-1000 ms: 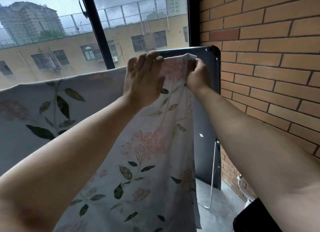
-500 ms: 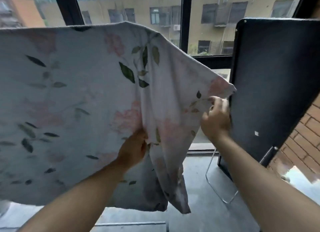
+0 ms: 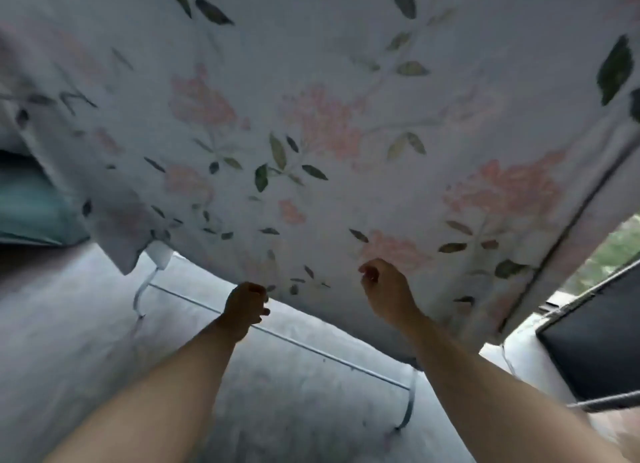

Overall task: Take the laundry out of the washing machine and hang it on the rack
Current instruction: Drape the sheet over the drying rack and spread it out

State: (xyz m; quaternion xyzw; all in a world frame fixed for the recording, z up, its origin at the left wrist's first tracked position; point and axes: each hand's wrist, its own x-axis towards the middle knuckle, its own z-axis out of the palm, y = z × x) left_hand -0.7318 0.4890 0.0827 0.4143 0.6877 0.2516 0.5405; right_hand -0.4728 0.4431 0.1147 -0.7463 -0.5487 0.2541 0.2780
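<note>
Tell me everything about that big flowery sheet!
The thin pale fabric sheet printed with pink flowers and green leaves hangs spread wide, filling the upper view. Its bottom edge sags above the grey floor, one corner drooping at left. The left hand and right hand each pinch it near that lower edge.

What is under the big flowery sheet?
Under the white flowery sheet you can see grey floor and a thin pale metal bar with bent feet. Whatever holds the sheet up is covered by it.
</note>
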